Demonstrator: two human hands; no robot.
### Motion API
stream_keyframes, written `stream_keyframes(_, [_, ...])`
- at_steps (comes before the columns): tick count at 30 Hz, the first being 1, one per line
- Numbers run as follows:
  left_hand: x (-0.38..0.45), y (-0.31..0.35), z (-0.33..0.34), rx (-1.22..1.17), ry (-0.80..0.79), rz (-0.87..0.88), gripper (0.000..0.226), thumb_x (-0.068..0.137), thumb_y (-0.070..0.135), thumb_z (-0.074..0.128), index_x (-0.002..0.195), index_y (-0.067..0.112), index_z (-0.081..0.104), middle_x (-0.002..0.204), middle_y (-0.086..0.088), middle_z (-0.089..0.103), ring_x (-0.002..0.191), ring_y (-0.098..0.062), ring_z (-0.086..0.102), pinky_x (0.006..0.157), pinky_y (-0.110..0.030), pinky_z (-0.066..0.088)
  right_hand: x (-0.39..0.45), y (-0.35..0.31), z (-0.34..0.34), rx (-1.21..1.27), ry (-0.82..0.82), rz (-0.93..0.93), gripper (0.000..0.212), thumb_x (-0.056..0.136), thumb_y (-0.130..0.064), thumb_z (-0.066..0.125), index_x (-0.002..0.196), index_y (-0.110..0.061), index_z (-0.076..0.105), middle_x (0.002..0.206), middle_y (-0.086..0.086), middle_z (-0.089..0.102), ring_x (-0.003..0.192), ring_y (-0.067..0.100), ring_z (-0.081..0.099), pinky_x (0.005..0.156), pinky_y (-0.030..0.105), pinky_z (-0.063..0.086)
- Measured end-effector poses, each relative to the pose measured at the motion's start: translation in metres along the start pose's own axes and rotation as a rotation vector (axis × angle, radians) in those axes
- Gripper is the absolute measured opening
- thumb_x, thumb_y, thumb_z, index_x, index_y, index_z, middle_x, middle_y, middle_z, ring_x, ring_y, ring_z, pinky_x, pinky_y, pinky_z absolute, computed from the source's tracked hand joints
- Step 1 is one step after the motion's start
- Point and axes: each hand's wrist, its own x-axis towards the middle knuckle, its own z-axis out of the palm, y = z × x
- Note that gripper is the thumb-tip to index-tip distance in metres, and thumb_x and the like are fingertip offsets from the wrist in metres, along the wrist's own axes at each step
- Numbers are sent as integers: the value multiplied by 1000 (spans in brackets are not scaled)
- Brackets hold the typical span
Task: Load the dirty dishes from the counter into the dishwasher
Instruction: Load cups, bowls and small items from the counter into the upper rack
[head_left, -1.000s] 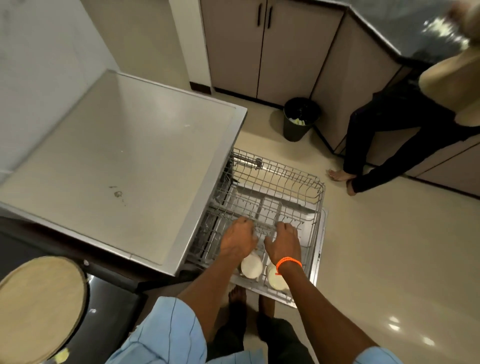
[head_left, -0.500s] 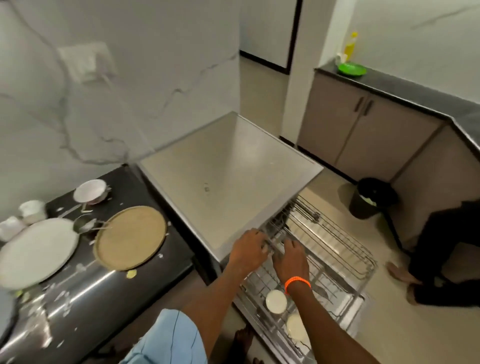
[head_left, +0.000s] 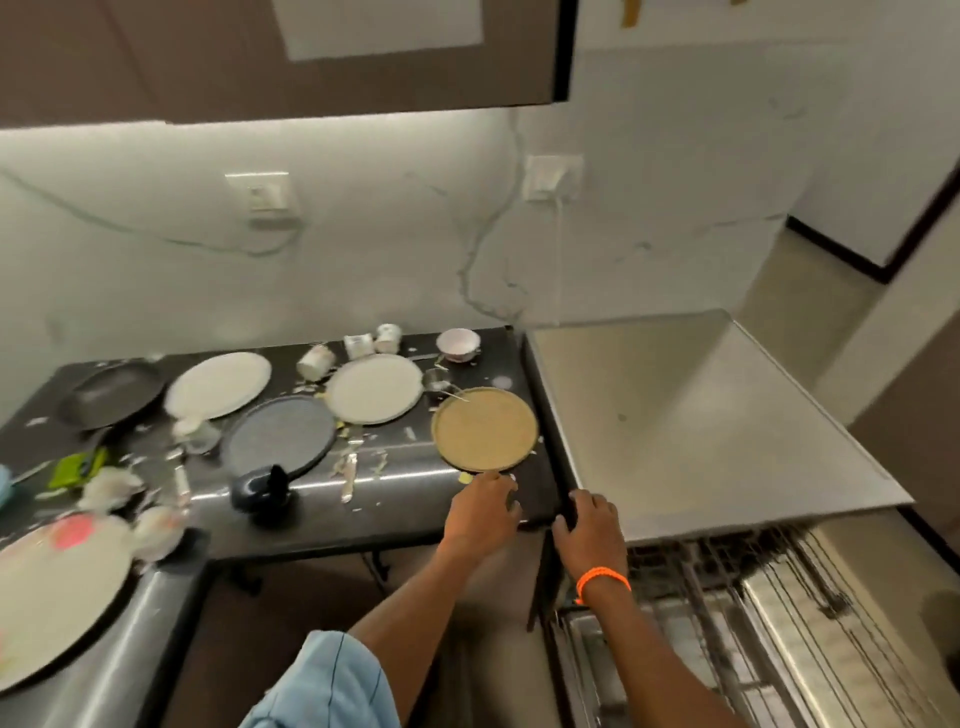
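The rack stands pulled out below. Both hands hold nothing: the left hand reaches, fingers loosely spread, to the tan plate at the counter edge; the right hand rests open on the corner. Beyond lie a grey plate, white plates, cups.

We see two bare forearms reaching out from the bottom edge of the head view, each ending in a bare hand: the left hand and the right hand. Our left arm wears a light blue sleeve with thin dark stripes running along it; the cloth is loose and ends above the elbow, leaving the forearm uncovered. On our right wrist sits a bright orange wristband, narrow and seemingly made of two twisted or beaded strands. We see no rings or watch on either hand.
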Motion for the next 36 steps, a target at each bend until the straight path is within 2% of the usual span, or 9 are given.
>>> stream_keyframes(3, [-11,-43,-24,-9,83,-68,19,94,29,55,107,21,67,114,2,62,103,-20,63,79,-33,49,5,-41,21,25,-33,-97,45,85,-25,67,128,-12,60,124,10,59,119,29,51,97,40,49])
stream_keyframes(6, [-18,-86,-47,-17,148,-125,27,97,34,54,119,24,67,122,3,62,108,-17,63,87,-33,51,7,-81,40,30,-56,-171,45,84,-26,68,126,-11,61,122,9,60,117,29,51,96,40,48])
stream_keyframes(10, [-31,-141,-75,-8,199,-169,33,93,36,59,124,25,65,128,4,60,115,-16,59,94,-32,50,2,-133,66,49,-70,-236,33,83,-24,69,115,-16,63,109,4,61,108,24,54,86,35,51])
stream_keyframes(14, [-46,-195,-103,-29,237,-235,35,92,35,59,125,26,65,128,5,61,115,-18,61,94,-34,50,-5,-179,99,63,-110,-289,39,86,-26,70,122,-15,62,116,5,61,112,22,54,92,33,50])
stream_keyframes(19, [-62,-246,-128,-28,274,-303,37,92,35,60,126,24,66,126,5,62,116,-16,60,97,-34,49,-21,-220,128,66,-156,-360,35,85,-26,71,117,-15,63,116,5,61,111,23,55,92,35,51])
stream_keyframes(23, [-66,-271,-140,-40,325,-334,34,91,36,62,122,23,68,124,6,63,112,-14,60,95,-33,51,-18,-237,139,13,-199,-408,39,88,-29,69,124,-18,61,120,2,61,114,19,54,95,32,50])
stream_keyframes(28, [-71,-289,-143,-46,364,-391,30,91,34,62,117,22,70,122,7,63,111,-15,61,92,-30,51,0,-257,151,9,-233,-443,34,85,-25,70,117,-16,64,116,4,63,111,22,57,93,35,51])
stream_keyframes(33, [-70,-314,-131,-29,343,-492,28,92,35,61,115,22,68,120,5,61,111,-15,60,95,-33,51,19,-270,172,-5,-281,-491,24,86,-29,67,108,-20,62,105,1,62,101,21,57,81,31,51])
stream_keyframes(36, [-62,-323,-129,-14,360,-547,28,94,34,61,119,23,67,118,4,61,111,-15,60,95,-31,49,33,-274,188,11,-339,-514,26,87,-28,62,112,-21,62,108,0,62,106,21,55,86,33,51])
